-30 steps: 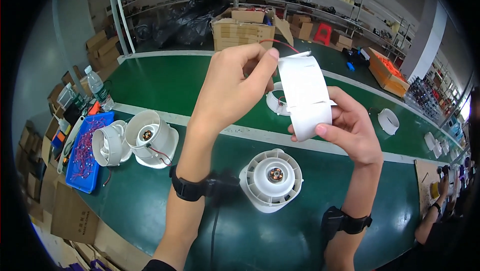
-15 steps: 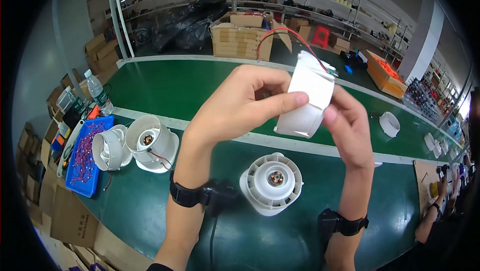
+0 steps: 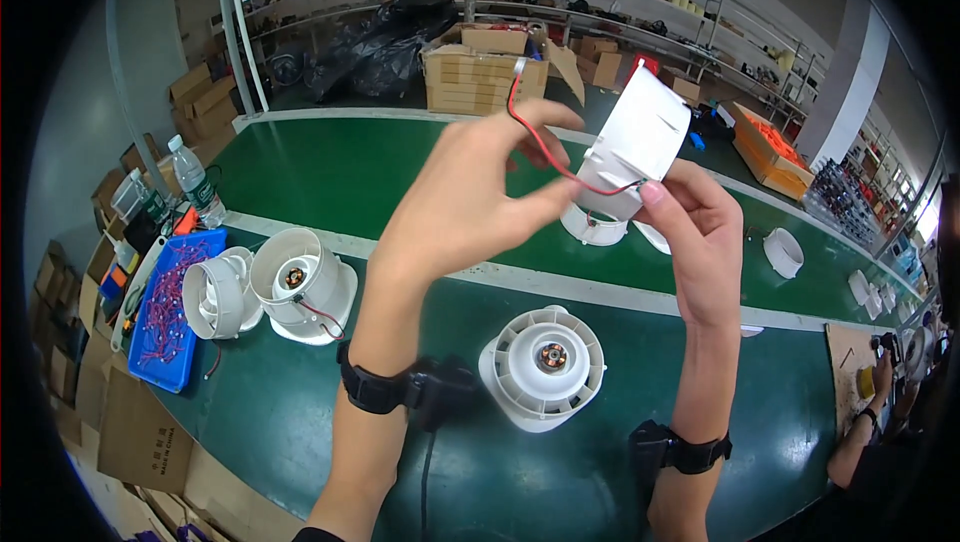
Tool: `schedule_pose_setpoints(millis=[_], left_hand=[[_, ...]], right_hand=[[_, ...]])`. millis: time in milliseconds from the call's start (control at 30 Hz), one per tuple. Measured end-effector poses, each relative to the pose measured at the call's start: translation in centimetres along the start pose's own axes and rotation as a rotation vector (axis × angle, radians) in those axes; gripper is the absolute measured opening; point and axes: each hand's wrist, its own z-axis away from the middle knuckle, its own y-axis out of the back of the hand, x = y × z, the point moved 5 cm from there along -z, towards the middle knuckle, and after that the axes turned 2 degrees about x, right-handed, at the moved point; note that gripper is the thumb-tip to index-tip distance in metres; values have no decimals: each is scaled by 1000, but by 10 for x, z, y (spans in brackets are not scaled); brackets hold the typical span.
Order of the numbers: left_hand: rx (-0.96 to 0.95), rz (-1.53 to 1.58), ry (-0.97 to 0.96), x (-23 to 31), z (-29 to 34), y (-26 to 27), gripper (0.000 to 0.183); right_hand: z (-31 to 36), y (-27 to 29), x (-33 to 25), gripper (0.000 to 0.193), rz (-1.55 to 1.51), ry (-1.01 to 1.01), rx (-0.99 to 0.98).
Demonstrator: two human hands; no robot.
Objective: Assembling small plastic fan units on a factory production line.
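Observation:
Raised over the bench, a white plastic housing (image 3: 645,127) is pinched between thumb and fingers of my right hand (image 3: 703,242). A red and black wire lead (image 3: 535,137) runs from its lower edge, arching left and up to a small pale connector. My left hand (image 3: 455,202) is open beside the lead, thumb and fingers apart; whether the thumb tip touches the lead I cannot tell. Below, between my forearms, a white fan-like unit (image 3: 543,367) with slots round its rim and a copper-wound motor core in its middle stands on the green bench (image 3: 440,502).
Two white motor housings (image 3: 305,282) stand at left beside a blue tray (image 3: 180,372) of wire leads and a water bottle (image 3: 200,187). White rings (image 3: 783,254) lie on the green belt beyond. A cardboard box (image 3: 470,82) stands behind. At right, a co-worker's arm (image 3: 855,447) shows.
The white housing has turned over in my right hand, and its wire exit now faces down toward me. My left hand has let go of it. The lead now hangs out to the left.

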Motion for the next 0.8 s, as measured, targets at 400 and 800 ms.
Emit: schedule_pose_setpoints(millis=[400, 800], left_hand=[[29, 530, 289, 3, -1, 3, 37], [-4, 623, 362, 0, 0, -9, 38]], right_hand=[[10, -22, -5, 26, 355, 91, -376], [8, -23, -5, 9, 36, -12, -228]])
